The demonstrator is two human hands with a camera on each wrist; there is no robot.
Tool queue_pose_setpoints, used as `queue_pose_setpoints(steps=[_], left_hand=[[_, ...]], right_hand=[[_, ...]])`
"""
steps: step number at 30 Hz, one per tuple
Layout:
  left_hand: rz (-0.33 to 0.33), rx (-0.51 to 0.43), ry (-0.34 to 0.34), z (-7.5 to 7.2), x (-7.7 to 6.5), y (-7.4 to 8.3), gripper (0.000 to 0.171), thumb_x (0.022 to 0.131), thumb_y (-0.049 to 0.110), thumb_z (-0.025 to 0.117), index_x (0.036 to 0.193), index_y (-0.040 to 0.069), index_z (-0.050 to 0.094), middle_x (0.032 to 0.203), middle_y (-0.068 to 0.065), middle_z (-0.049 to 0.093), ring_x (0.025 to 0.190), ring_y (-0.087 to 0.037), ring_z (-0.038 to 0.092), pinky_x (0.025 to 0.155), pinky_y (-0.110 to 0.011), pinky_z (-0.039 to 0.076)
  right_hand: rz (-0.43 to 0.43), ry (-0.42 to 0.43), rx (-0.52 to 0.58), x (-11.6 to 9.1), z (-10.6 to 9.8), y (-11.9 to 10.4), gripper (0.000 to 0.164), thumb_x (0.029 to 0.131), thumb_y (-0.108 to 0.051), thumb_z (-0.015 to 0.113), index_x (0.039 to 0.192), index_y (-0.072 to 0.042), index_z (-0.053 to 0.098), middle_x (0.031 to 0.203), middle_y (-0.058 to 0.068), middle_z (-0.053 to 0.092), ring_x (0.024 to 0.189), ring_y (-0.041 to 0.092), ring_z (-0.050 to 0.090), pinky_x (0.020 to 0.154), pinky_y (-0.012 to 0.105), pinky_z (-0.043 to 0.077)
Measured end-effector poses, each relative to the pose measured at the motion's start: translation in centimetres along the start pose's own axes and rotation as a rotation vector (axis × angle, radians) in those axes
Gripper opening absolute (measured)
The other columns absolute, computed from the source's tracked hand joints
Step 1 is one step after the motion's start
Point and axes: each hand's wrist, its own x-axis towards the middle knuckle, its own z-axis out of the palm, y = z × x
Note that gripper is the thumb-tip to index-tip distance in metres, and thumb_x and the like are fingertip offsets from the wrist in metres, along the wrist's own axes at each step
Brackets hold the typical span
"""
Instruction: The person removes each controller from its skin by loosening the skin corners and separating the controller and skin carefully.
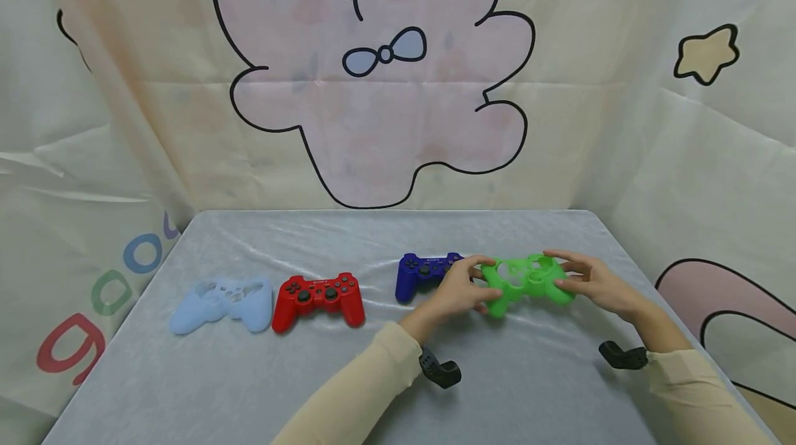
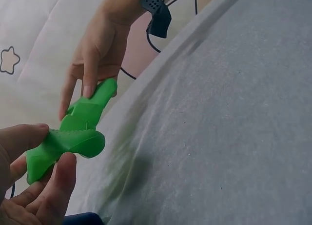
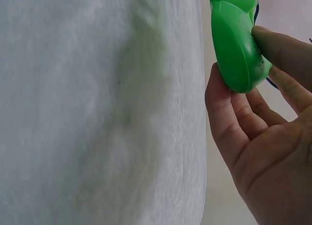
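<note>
Both hands hold a green silicone game controller cover, with cut-out holes in its face, raised over the table. My left hand pinches its left grip between thumb and fingers. On the other side, my right hand holds the right grip. The right wrist view shows that rounded green grip between thumb and fingertips. In the left wrist view the cover is seen from its end, spanning both hands. A dark blue game controller lies just behind the left hand, which partly hides it.
A red game controller lies on the table left of centre. Beside it, further left, is a pale blue controller cover with similar holes. The grey cloth-covered table has printed curtains behind and at both sides.
</note>
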Motion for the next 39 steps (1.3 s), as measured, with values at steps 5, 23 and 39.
queue_pose_setpoints(steps=[5,23,39], left_hand=[[-0.004,0.007,0.007,0.7,0.5,-0.2,0.054,0.086,-0.001,0.077,0.136,0.01,0.06,0.105,-0.008,0.067,0.062,-0.023,0.069,0.06,-0.04,0.061],[-0.012,0.146,0.043,3.6,1.6,-0.1,0.061,0.083,0.004,0.081,0.139,0.012,0.059,0.106,-0.007,0.069,0.063,-0.009,0.061,0.059,-0.022,0.054],[-0.073,0.176,0.097,5.9,2.3,-0.5,0.062,0.08,0.005,0.084,0.136,0.02,0.062,0.102,-0.002,0.069,0.065,-0.007,0.057,0.057,-0.021,0.049]], right_hand=[[0.01,0.005,-0.028,-0.3,-0.6,0.2,0.057,0.101,-0.019,0.062,0.153,-0.007,0.041,0.137,-0.025,0.052,0.114,-0.012,0.054,0.081,0.024,0.053],[0.063,-0.019,-0.12,-1.5,-2.8,1.6,0.058,0.101,-0.022,0.062,0.155,-0.012,0.04,0.139,-0.026,0.043,0.112,-0.018,0.047,0.08,0.024,0.052],[0.088,-0.03,-0.095,-2.4,-4.0,3.2,0.059,0.102,-0.021,0.061,0.155,-0.01,0.038,0.138,-0.027,0.045,0.112,-0.018,0.047,0.079,0.024,0.051]])
